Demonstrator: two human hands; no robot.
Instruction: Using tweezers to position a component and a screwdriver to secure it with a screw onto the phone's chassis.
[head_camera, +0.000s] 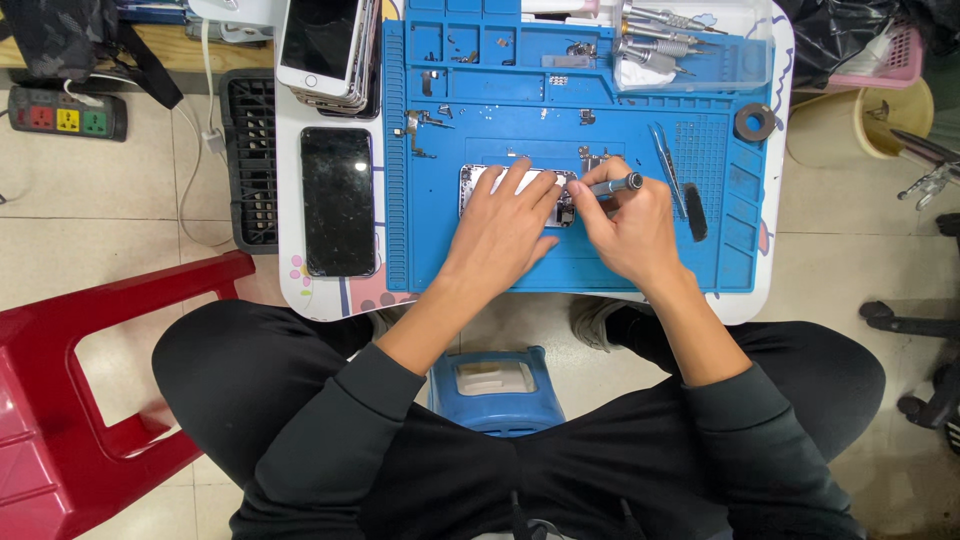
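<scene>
Dark-sleeved forearms reach up from the lap to a blue mat (500, 255) covering the white surface (290, 200). At the mat's middle lies an opened phone (475, 180). Flat on it rests the left hand (500, 225), fingers spread, gripping nothing. Just right of the phone, the right hand (630, 225) has its fingers closed around a screwdriver (615, 185), whose tip meets the phone's right end.

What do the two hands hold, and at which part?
Right hand grips a screwdriver by its shaft; left hand presses on the opened phone.
</scene>
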